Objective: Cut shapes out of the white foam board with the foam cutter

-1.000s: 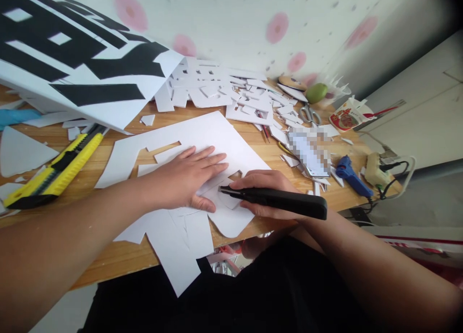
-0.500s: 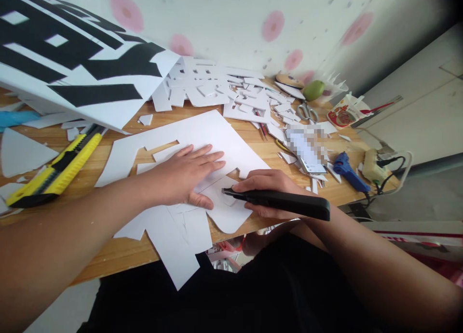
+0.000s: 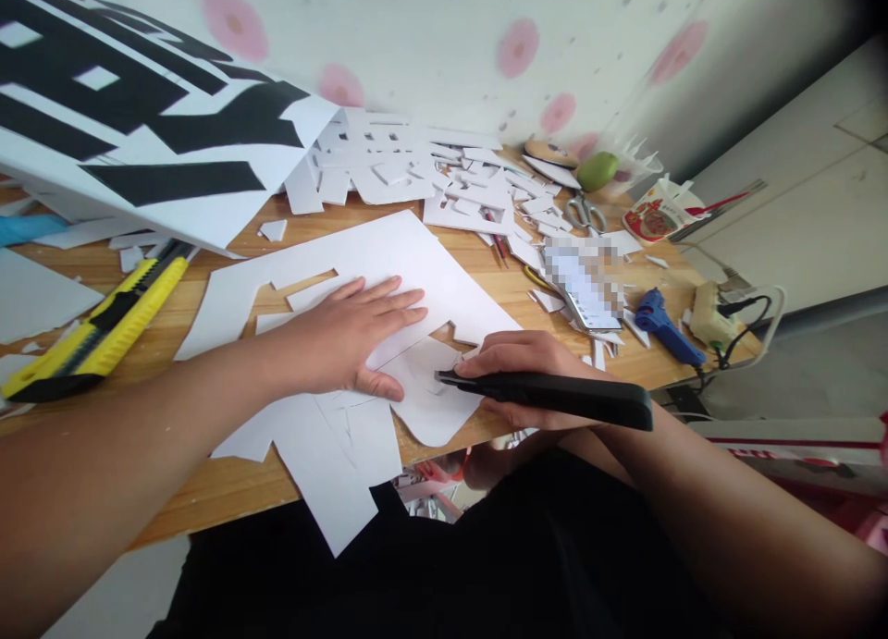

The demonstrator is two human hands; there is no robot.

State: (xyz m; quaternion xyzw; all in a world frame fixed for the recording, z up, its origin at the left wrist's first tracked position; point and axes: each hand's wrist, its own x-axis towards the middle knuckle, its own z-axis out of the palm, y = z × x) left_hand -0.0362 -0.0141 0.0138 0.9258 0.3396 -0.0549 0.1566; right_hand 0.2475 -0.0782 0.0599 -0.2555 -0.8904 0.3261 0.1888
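Observation:
A large white cut-out sheet [image 3: 409,251] lies on the wooden table, its lower part hanging over the front edge. My left hand [image 3: 347,334] rests flat on it with the fingers spread, holding nothing. My right hand [image 3: 524,352] is closed round a black cutter knife [image 3: 555,394], whose tip points left at the sheet's rounded lower right part, just right of my left thumb. Whether the blade touches the sheet is hard to tell. Faint drawn lines show on the sheet near both hands.
A yellow cutter [image 3: 104,329] lies at left below a propped black-and-white printed sheet [image 3: 201,181]. White scraps [image 3: 472,195] are heaped behind. At right are scissors [image 3: 585,214], a phone [image 3: 586,288], a blue glue gun [image 3: 666,329], a power strip [image 3: 709,315] and a paper cup [image 3: 656,215].
My right hand has shifted slightly right with the black cutter, its tip moving a little right and down. My left hand stays flat on the sheet. The whole view has shifted slightly.

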